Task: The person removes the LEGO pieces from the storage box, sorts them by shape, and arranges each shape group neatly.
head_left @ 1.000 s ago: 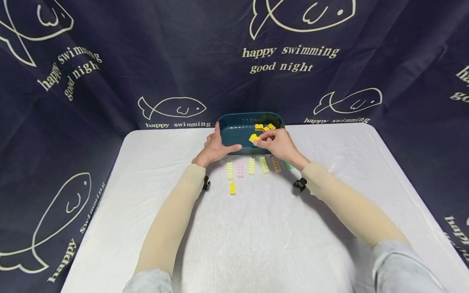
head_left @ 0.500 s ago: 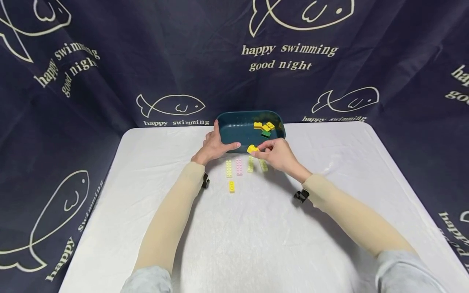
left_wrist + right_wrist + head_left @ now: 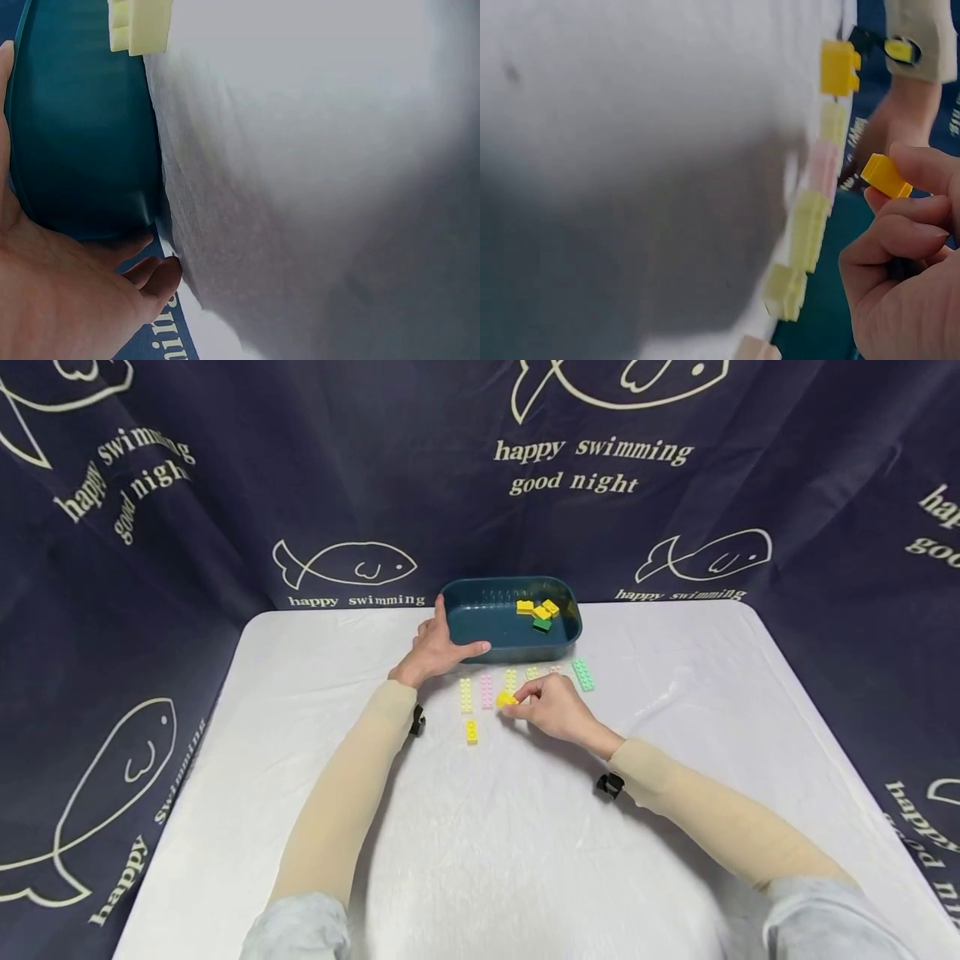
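Note:
My left hand (image 3: 435, 652) grips the left end of a dark teal plastic bin (image 3: 517, 654), its thumb stretched along the front rim. In the left wrist view, some fingers curl at the bin's end. My right hand (image 3: 557, 708) pinches a small yellow toy brick (image 3: 885, 176) between thumb and forefinger, above the table in front of the bin. Inside the bin at the right lie several yellow bricks (image 3: 525, 607) and a dark green brick (image 3: 542, 625). Another yellow brick (image 3: 472, 732) with two studs stands on the table, left of the right hand.
A row of longer bricks lies before the bin: pale yellow (image 3: 466, 695), pink (image 3: 487, 692), more pale yellow ones, a tan one (image 3: 555, 669) partly hidden by my right hand, and mint green (image 3: 583, 675). A dark blue fish-print curtain (image 3: 450, 485) hangs behind the white-covered table (image 3: 450, 877).
My right hand has come out of the bin toward me with the yellow brick, over the row of bricks. The dark green brick and mint brick are now uncovered. My left hand stays put.

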`<state>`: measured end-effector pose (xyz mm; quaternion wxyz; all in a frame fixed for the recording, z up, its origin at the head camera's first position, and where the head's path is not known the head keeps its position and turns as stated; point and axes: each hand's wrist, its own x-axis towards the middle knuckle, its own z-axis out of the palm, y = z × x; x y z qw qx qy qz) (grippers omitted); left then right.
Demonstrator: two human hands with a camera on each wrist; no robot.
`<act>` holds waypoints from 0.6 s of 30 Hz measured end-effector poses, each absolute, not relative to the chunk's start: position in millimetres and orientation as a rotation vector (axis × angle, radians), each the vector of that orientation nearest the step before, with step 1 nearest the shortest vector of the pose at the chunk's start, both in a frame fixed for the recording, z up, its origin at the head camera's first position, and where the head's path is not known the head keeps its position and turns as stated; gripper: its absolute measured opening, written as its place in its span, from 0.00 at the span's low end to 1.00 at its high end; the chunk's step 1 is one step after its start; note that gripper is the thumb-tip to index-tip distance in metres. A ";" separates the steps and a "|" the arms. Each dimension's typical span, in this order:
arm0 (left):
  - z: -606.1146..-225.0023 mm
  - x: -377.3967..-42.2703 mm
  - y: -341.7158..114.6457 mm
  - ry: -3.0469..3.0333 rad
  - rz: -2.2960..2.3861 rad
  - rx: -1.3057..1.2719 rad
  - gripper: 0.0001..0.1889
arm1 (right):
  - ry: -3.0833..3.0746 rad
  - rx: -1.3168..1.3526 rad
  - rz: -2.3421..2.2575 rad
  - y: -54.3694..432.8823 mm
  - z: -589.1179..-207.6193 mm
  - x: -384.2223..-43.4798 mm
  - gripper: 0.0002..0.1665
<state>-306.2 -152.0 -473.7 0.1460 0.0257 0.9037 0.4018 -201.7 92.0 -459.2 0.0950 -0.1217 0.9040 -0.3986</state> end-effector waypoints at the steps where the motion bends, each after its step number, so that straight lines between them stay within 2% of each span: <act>1: -473.3 -306.7 -152.2 2.601 1.157 0.074 0.73 | 2.674 -0.363 -1.170 90.5 -461.0 -200.3 0.12; 9: -472.3 -308.1 -153.1 2.626 1.157 0.080 0.72 | 2.684 -0.363 -1.067 79.0 -469.1 -192.4 0.12; 18: -474.7 -309.6 -154.0 2.608 1.173 0.082 0.73 | 2.869 -0.511 -0.796 68.5 -470.8 -181.8 0.14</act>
